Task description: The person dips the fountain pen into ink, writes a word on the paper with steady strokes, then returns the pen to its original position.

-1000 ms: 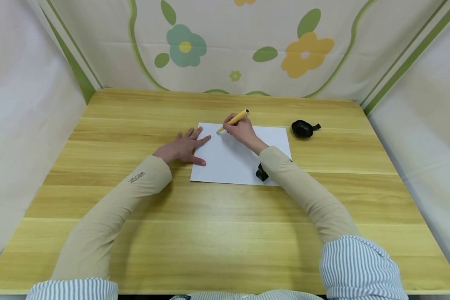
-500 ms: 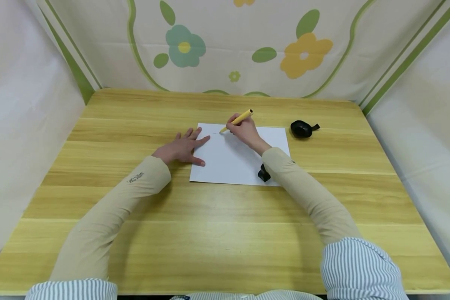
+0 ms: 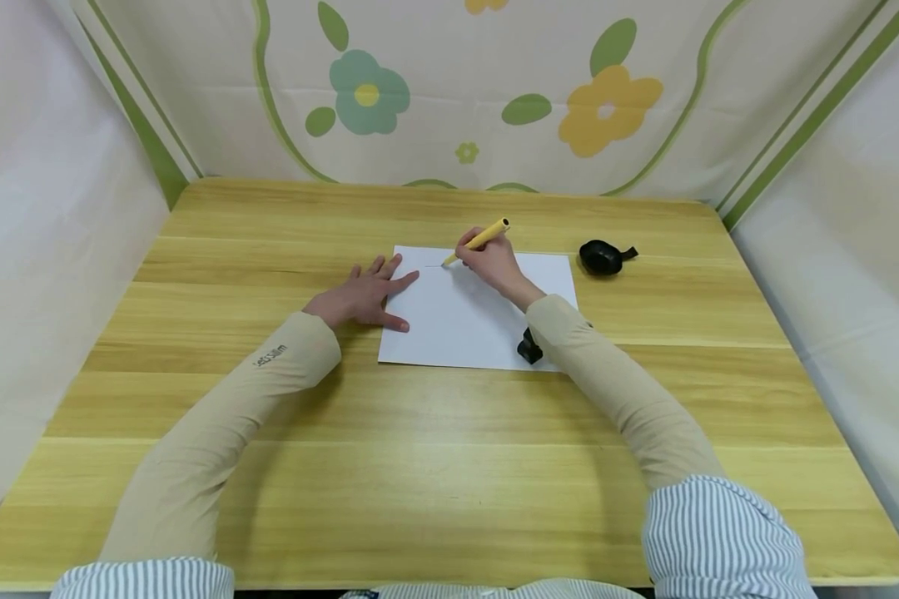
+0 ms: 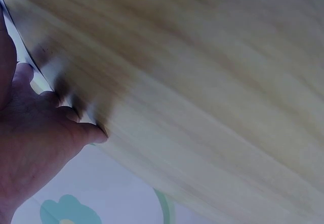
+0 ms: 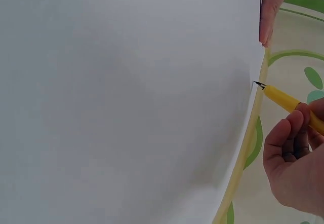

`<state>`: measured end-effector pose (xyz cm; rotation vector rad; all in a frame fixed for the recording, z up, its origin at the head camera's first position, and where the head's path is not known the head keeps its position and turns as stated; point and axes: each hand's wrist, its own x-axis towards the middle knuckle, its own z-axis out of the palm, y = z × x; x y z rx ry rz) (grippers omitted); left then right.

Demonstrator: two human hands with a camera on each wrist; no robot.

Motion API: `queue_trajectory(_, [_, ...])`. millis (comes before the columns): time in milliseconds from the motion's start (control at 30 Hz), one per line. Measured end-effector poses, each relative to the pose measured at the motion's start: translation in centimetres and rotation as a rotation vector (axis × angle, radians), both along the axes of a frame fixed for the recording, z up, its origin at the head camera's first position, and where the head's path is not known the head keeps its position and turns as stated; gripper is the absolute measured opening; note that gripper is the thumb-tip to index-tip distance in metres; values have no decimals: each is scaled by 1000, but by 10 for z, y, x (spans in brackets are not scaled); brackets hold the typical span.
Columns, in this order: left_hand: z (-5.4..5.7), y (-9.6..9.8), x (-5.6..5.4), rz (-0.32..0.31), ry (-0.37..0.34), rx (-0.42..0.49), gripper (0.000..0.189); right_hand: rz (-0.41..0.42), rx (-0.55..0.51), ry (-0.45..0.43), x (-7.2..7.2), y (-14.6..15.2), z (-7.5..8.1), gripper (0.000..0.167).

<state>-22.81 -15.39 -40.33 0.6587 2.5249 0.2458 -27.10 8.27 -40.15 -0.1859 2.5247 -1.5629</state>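
Paper (image 3: 460, 320) lies nearer the table's (image 3: 449, 466) far edge than its near one, about midway between left and right. Our left hand (image 3: 361, 298) spreads across the paper's left edge, gripping nothing, thumb and forefinger resting on it. With our right hand (image 3: 494, 262) we pinch a yellow pen (image 3: 490, 233), its tip at the right end of a thin line (image 3: 432, 266) near the paper's far left corner. We judge this stroke to be in progress; extending it would call for a steady, light pull alongside the far edge, paper pinned. Beyond the paper's right edge sits a black rounded object (image 3: 601, 258).
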Motion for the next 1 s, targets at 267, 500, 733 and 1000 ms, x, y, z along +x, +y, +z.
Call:
queue_trajectory(267, [-3,-2,-3,0,-17,42,100,-16,-4,-14,0,4,1,12])
queue_trajectory(500, [-1,-2,-1,-6,-8,19,97,-35,-6,-19,-2,10,-2,13])
queue_trajectory(733, [-1,-1,-1,-16,8,2,96,-42,-5,-21,-1,15,-1,14])
queue_trajectory(1000, [0,-1,0,-17,2,13,96,-66,-2,-1,1,20,0,13])
